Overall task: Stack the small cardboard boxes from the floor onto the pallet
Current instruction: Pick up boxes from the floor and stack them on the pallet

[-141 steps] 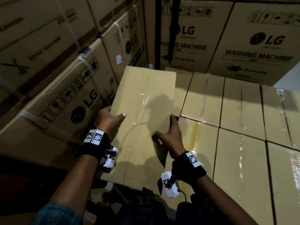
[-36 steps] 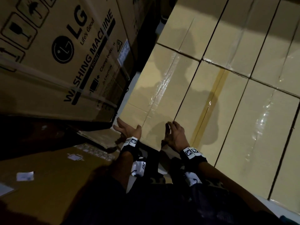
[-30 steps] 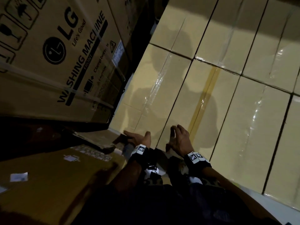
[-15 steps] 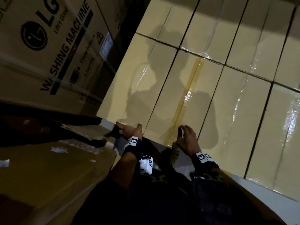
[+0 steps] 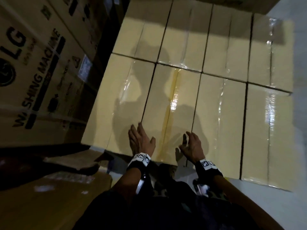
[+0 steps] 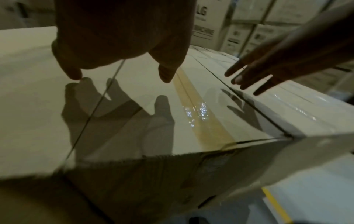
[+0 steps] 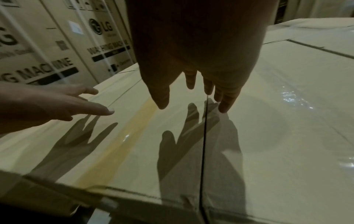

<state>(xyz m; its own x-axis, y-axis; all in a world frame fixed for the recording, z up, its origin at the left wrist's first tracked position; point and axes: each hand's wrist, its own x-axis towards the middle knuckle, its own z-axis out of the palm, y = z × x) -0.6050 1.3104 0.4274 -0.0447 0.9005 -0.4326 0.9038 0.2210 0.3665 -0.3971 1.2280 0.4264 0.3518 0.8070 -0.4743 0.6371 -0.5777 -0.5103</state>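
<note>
Both hands extended forward side by side, palms down, fingers straight and spread: left hand (image 5: pixel 141 141), right hand (image 5: pixel 192 146), holding nothing.

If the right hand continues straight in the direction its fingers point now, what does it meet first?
Probably the top of the small cardboard box just under its fingers. The right hand hovers open, angled forward and slightly down; beyond it lie only more box tops. The height above the box is unclear.

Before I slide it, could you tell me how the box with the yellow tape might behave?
The box with the yellow tape looks stiff and flat-sided, so probably won't roll. Neighbouring boxes press against it, so it may drag. Its glossy tape could feel slippery.
</note>
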